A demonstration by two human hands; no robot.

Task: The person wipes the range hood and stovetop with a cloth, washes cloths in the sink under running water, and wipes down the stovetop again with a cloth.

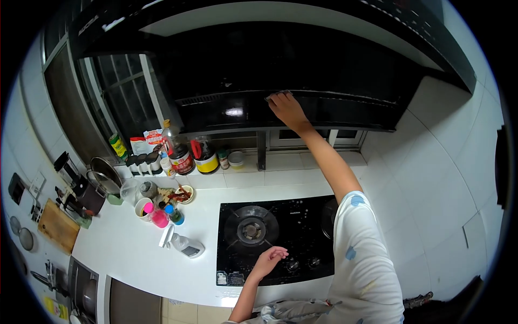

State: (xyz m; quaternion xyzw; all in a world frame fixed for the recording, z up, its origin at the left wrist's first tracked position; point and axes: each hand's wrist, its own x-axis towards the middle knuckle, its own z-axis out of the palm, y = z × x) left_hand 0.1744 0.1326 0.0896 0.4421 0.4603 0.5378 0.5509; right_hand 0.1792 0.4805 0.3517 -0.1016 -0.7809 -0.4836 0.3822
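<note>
Raised to the black range hood (324, 110), my right hand (288, 109) presses something dark and thin, perhaps a cloth, against its front panel. The fingers are bent around it, and most of it is hidden under them. My left hand (270, 261) hovers over the front of the black gas stove (302, 227), near its knobs, with nothing in it and its fingers loosely curled and partly apart. A white spray bottle (189, 247) lies on its side on the white counter (129, 259), left of the stove.
Sauce bottles (182, 159) and jars line the ledge under the window. Pink (158, 217) and blue-capped (176, 216) bottles and bowls stand at the counter's back. A cutting board (58, 227) leans on the left wall. The hood overhangs the stove.
</note>
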